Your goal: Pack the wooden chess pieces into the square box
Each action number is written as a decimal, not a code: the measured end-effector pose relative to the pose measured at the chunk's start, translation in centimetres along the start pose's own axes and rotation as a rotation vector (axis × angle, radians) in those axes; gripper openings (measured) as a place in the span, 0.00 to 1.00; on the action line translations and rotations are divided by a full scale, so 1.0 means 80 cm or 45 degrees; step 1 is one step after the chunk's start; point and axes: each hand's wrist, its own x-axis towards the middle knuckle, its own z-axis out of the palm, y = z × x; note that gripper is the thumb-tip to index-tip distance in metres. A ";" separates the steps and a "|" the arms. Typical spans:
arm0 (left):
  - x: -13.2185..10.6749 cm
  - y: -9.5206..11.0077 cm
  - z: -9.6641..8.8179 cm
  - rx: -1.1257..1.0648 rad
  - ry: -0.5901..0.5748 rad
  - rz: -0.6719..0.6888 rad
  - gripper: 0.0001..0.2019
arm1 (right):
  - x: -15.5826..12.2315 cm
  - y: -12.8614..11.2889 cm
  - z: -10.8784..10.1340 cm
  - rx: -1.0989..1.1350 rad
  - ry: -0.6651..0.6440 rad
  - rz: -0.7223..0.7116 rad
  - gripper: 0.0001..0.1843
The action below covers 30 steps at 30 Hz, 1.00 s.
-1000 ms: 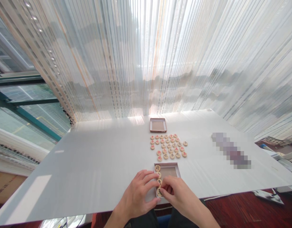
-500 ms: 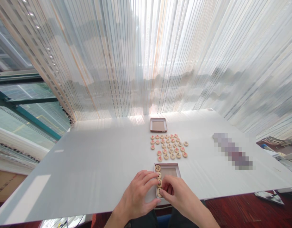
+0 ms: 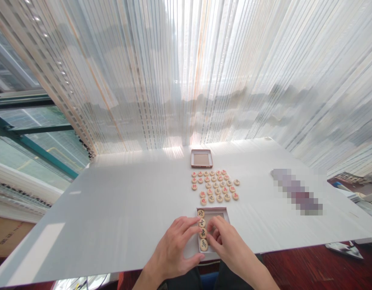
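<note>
Near the table's front edge lies a shallow box, with several Chinese chess pieces in a column along its left side. The nearest of these, a horse piece, lies face up; above it are an elephant piece, an advisor piece and a general piece. My left hand rests over the box's left edge, fingers stretched out and touching the column. Inside the box, my right hand hovers just right of the pieces, fingers curled but apart, with nothing visible in them.
Beyond the box, several rows of red and black chess pieces lie on the white table. Behind them sits the brown-edged box lid. A blurred-out long object lies at the right. A striped curtain hangs behind the table.
My right hand has let go of the horse piece and drawn slightly up and right, uncovering its face. My left hand has hardly moved.
</note>
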 end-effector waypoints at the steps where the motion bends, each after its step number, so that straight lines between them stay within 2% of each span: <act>1: -0.001 -0.001 0.000 0.006 0.004 -0.011 0.27 | 0.001 -0.001 0.000 0.014 -0.008 -0.006 0.05; 5: -0.004 -0.004 0.001 0.013 0.009 -0.026 0.27 | 0.001 -0.004 0.001 0.041 -0.028 -0.039 0.06; 13: -0.001 -0.001 -0.001 0.007 0.080 -0.014 0.20 | -0.003 -0.010 -0.001 0.117 -0.032 -0.062 0.06; 23: -0.001 -0.001 0.001 0.002 0.078 -0.022 0.19 | -0.003 -0.014 0.001 0.111 -0.008 -0.041 0.07; 30: -0.004 -0.004 0.003 0.020 0.104 -0.011 0.18 | -0.005 -0.014 -0.023 0.033 0.136 -0.049 0.09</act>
